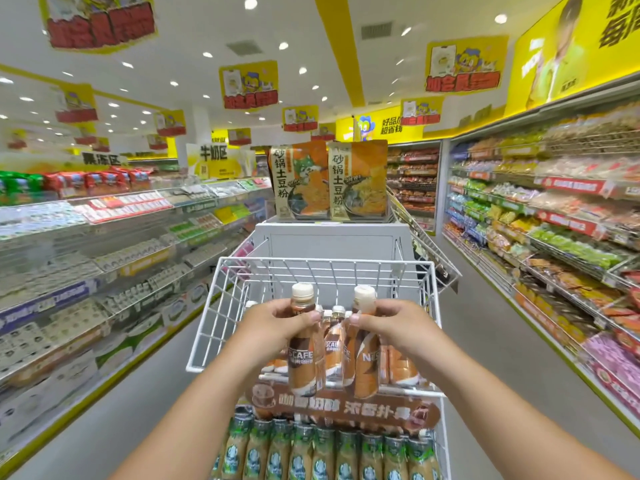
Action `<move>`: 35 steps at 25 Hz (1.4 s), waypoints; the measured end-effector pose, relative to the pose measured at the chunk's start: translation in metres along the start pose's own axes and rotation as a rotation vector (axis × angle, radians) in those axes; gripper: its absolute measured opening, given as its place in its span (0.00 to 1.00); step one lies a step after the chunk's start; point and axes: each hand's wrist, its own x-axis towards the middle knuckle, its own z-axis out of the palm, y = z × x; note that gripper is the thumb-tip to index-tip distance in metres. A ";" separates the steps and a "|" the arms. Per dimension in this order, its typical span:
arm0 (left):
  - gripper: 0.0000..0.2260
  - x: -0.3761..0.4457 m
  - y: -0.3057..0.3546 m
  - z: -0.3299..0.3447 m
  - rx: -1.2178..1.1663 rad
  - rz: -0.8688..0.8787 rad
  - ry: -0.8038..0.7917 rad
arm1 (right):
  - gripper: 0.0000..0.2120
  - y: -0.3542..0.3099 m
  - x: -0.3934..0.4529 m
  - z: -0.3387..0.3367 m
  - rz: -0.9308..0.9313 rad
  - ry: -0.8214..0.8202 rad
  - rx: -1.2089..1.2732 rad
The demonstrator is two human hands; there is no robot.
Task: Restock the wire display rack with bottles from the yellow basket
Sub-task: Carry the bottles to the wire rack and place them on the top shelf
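A white wire display rack (239, 271) stands straight ahead of me, its top tier mostly bare wire. My left hand (277, 323) grips a brown coffee bottle (304, 355) with a cream cap, held upright over the tier's front. My right hand (388, 323) grips a second brown coffee bottle (363, 362) beside it. Between and behind them, a few more brown bottles (335, 344) stand on the tier. The lower tier holds a row of green-labelled bottles (322, 455). The yellow basket is out of view.
A brown sign strip (346, 407) hangs across the rack's front. Behind the rack a white stand (332, 237) carries two orange noodle packs (329, 181). Stocked shelves (104, 254) line the left and more shelves (554, 237) the right. Grey floor (485, 341) runs down both aisles.
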 end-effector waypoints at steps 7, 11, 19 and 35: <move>0.08 0.109 -0.040 0.005 0.046 -0.013 -0.097 | 0.12 0.030 0.079 0.027 0.075 0.097 -0.060; 0.09 0.149 -0.066 0.016 0.032 -0.039 -0.189 | 0.09 0.048 0.107 0.033 0.123 0.186 -0.102; 0.37 0.194 -0.102 0.037 0.157 -0.034 -0.214 | 0.17 0.069 0.137 0.057 0.308 0.298 -0.379; 0.37 0.198 -0.122 0.050 0.355 0.112 -0.167 | 0.29 0.070 0.134 0.076 0.281 0.333 -0.779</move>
